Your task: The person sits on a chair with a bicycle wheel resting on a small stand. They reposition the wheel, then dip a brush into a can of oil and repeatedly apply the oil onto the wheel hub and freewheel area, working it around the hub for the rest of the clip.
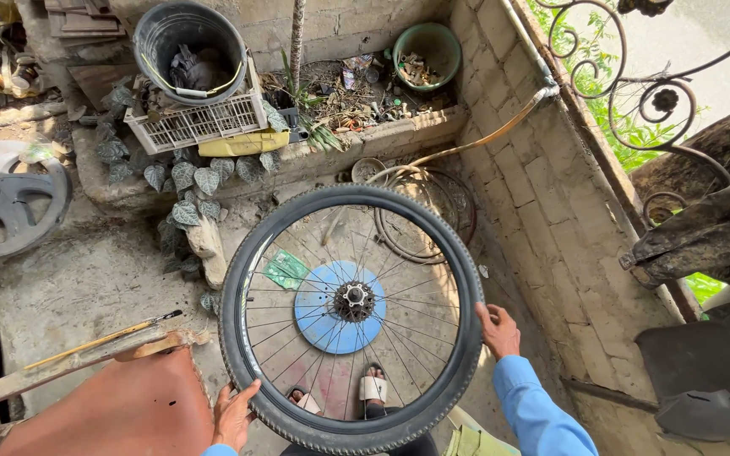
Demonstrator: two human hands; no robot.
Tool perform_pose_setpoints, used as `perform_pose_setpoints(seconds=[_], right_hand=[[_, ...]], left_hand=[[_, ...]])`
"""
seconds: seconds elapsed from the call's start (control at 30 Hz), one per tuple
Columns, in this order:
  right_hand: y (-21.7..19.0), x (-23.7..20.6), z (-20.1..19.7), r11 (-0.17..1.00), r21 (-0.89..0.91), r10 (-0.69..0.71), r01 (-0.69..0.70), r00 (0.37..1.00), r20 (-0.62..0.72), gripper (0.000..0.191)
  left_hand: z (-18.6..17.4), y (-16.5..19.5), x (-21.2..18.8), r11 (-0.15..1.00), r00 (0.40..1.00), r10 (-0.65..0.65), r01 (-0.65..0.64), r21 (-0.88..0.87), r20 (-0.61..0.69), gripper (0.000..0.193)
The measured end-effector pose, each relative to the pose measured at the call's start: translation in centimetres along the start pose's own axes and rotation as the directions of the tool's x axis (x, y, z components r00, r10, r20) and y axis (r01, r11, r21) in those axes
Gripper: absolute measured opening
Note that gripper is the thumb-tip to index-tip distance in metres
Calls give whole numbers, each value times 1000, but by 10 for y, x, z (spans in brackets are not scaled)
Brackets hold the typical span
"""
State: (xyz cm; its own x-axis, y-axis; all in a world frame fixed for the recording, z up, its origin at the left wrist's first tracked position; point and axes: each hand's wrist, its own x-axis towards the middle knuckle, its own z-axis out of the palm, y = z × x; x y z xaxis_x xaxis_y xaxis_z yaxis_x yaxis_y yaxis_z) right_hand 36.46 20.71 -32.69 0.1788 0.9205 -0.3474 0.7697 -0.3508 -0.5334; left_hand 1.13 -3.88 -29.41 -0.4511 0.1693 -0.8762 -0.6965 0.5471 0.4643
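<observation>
A bicycle wheel with a black knobbly tyre [238,279], thin spokes and a dark hub [354,301] is held flat in front of me. My left hand [233,414] grips the tyre at its near left side. My right hand [498,330] holds the tyre's right edge, with a light blue sleeve [534,414] behind it. Through the spokes I see a round blue disc [318,317] on the concrete floor, a green packet [286,269], and my feet in sandals [373,388].
A brick wall [542,194] runs along the right. A brick planter holds a white crate [204,122], black bucket [192,42] and green bowl [427,52]. Spare rims and hose [424,215] lie beyond the wheel. Black cast wheel [10,207] at left; orange sheet [120,409] near left.
</observation>
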Motion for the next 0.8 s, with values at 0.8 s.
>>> perform_pose_setpoints(seconds=[0.8], right_hand=[[52, 127, 142, 936, 259, 144, -238, 931, 336, 97]], left_hand=[[62, -95, 161, 999, 990, -33, 28, -35, -138, 73]])
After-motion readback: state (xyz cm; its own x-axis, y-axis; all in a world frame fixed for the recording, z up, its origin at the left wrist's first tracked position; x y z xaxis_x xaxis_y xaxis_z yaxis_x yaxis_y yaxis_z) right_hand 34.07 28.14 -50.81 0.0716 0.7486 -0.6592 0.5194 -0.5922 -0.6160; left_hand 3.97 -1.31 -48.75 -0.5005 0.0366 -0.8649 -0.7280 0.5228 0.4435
